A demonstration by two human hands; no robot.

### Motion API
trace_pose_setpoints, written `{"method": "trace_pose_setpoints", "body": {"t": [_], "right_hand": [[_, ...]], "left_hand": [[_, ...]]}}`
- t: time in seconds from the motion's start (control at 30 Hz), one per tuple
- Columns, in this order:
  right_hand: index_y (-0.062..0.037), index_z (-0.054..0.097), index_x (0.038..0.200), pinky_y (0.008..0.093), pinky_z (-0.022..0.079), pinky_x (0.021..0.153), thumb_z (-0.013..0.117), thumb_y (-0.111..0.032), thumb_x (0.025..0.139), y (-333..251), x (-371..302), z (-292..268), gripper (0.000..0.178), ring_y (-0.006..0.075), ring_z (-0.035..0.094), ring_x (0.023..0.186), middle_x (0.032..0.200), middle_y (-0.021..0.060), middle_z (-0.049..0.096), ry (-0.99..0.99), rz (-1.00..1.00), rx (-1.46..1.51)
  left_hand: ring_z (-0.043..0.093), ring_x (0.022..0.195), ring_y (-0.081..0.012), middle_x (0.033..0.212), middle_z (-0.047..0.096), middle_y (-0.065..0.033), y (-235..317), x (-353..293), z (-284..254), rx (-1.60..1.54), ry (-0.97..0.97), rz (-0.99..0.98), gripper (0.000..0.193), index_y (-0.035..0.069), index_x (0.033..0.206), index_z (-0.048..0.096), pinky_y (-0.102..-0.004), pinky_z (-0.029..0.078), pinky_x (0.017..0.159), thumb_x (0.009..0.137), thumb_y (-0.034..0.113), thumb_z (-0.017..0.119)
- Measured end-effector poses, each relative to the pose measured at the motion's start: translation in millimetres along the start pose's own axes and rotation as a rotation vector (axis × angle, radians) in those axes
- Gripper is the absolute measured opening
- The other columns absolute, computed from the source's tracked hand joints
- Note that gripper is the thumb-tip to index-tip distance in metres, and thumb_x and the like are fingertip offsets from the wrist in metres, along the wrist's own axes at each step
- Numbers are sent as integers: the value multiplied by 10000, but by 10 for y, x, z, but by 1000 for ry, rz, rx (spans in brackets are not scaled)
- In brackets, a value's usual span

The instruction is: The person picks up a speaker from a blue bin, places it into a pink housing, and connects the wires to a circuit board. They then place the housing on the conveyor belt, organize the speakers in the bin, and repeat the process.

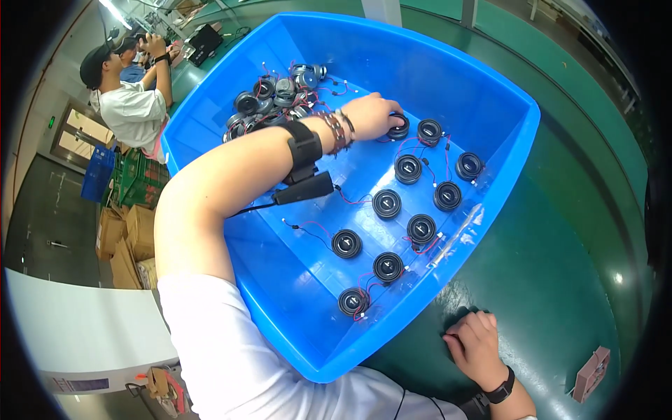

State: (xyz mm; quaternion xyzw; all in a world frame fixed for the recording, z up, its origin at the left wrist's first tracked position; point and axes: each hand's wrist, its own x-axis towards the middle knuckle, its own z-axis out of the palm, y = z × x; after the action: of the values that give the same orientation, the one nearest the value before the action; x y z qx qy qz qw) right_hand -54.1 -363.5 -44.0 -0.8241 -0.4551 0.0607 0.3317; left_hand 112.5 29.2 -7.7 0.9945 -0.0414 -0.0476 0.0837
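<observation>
My left arm reaches across a blue plastic bin [308, 350]. The fingers of my left hand [372, 115] are closed on a small round black speaker [399, 128] on the bin floor, toward the far side. Several more speakers, such as one speaker [387, 204] near the middle, lie spaced apart with their round faces up. Thin red and black wires with small white plugs trail from them. My right hand [477, 344] rests outside the bin on the green surface [539, 280], its fingers curled in with nothing visible in them.
A heap of jumbled speakers [283, 94] fills the bin's far left corner. At right lies a small pinkish box-like object [591, 374]. Cardboard boxes [136, 234] and a green crate [140, 178] stand at left. Another person [129, 105] is at the upper left.
</observation>
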Motion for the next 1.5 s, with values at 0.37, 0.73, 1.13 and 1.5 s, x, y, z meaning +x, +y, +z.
{"method": "trace_pose_setpoints", "body": {"t": [0.37,0.73,1.13,1.5], "right_hand": [[-88,614,786,376,363,699,732,-77,694,76,-38,-11,150,252,513,732,770,42,536,-2,-21,8],[-99,625,800,364,371,702,736,-101,709,88,-31,-11,143,239,516,738,794,30,549,-3,-48,-21],[-105,633,811,347,376,686,731,-120,726,101,-13,-25,130,217,523,738,797,26,546,8,-66,-6],[-100,623,799,338,377,688,731,-118,727,100,-26,-13,131,213,524,740,793,31,545,25,-82,-10]], "left_hand": [[578,1084,-300,1043,635,-106,-1310,-287,-770,525,51,-203,426,223,1253,593,-416,492,878,834,248,666],[572,1048,-233,1088,564,-67,-1304,-251,-702,1035,32,298,362,256,1209,597,-359,473,832,861,164,562],[586,1025,-201,1143,572,-90,-1334,-187,-838,577,144,117,382,114,1240,514,-339,483,847,868,122,602],[560,1102,-145,1117,578,-44,-831,-129,-1053,-894,-265,65,330,47,1272,481,-317,456,963,998,229,516]]}}
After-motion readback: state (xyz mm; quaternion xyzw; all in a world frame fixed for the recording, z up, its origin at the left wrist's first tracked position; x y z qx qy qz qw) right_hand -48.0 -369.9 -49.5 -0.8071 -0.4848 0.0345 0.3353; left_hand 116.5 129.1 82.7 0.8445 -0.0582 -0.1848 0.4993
